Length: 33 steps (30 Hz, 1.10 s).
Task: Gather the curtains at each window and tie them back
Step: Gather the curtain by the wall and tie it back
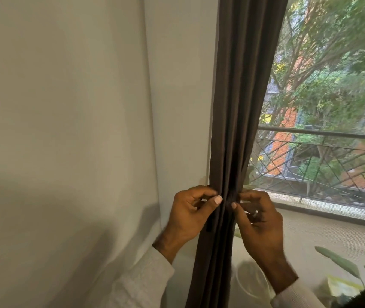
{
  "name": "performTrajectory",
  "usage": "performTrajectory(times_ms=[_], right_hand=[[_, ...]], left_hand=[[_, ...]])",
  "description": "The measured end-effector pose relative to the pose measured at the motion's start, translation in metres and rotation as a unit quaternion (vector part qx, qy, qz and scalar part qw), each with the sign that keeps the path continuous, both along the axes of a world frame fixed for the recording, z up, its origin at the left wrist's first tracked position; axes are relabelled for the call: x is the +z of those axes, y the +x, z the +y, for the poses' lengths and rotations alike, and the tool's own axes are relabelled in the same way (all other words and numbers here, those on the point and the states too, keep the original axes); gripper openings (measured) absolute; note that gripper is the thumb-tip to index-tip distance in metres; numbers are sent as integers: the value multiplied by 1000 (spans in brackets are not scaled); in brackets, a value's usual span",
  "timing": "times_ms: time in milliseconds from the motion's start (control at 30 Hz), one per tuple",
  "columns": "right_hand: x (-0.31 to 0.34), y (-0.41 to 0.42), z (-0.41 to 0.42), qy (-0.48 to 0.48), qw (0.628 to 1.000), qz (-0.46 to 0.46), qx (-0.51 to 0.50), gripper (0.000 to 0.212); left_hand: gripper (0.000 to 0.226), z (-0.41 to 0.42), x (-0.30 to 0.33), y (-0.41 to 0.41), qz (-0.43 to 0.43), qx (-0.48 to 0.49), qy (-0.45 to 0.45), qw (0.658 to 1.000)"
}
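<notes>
A dark brown curtain hangs gathered into a narrow bundle at the left edge of the window. At waist height a tie-back band of the same dark cloth crosses the bundle. My left hand pinches the band's left end, and a short dark tail hangs below the palm. My right hand pinches the band's right end from the other side, thumb tip against the folds. Both thumbs nearly meet at the front of the curtain.
A pale wall fills the left half. The window shows trees and a metal balcony railing. Below the sill stand a white pot and a leafy plant at lower right.
</notes>
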State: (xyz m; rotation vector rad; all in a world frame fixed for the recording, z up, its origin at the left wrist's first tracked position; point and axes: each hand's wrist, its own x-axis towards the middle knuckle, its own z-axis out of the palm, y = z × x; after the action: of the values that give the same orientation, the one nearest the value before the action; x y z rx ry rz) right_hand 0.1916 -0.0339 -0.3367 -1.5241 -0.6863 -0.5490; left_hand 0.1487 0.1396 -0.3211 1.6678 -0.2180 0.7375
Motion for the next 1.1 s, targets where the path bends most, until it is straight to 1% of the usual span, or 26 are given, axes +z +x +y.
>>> performTrajectory(times_ms=[67, 167, 233, 333, 367, 433, 567, 633, 733, 833, 933, 1000, 1100], right_hand=[[-1, -1, -2, -1, 1000, -24, -14, 30], [-11, 6, -4, -38, 995, -85, -28, 20], [-17, 9, -5, -50, 995, -82, -28, 21], [-19, 4, -7, -53, 996, -69, -4, 17], [-19, 2, -7, -63, 996, -70, -5, 19], [-23, 3, -8, -87, 993, -79, -25, 22], [-28, 9, -12, -91, 990, -74, -75, 13], [-31, 11, -13, -111, 986, -88, -84, 10], [-34, 8, -12, -155, 977, -124, -77, 20], [-28, 8, -13, -174, 974, -137, -45, 28], [-30, 10, -14, -162, 981, -105, -32, 36], [-32, 9, -14, -138, 988, -57, -27, 45], [-34, 6, -12, -90, 996, 16, -14, 46]], left_hand=[[21, -3, -1, -1, 3, 30, 11, 999], [29, -9, -5, 0, 1, 53, 27, 998], [32, -13, -7, 0, 4, 60, 26, 998], [34, -17, -8, -2, 13, 62, 12, 998], [34, -18, -8, -3, 13, 62, 10, 998], [34, -18, -9, -3, 8, 65, 10, 998], [30, -17, -14, -4, -13, 73, 48, 996], [27, -17, -16, -4, -29, 73, 69, 995], [21, -20, -15, -2, -41, 82, 86, 992], [24, -20, -13, 0, -41, 101, 77, 991], [25, -18, -15, 2, -21, 120, 83, 989], [24, -19, -16, 2, -17, 127, 95, 987], [26, -24, -16, 2, -14, 120, 96, 988]])
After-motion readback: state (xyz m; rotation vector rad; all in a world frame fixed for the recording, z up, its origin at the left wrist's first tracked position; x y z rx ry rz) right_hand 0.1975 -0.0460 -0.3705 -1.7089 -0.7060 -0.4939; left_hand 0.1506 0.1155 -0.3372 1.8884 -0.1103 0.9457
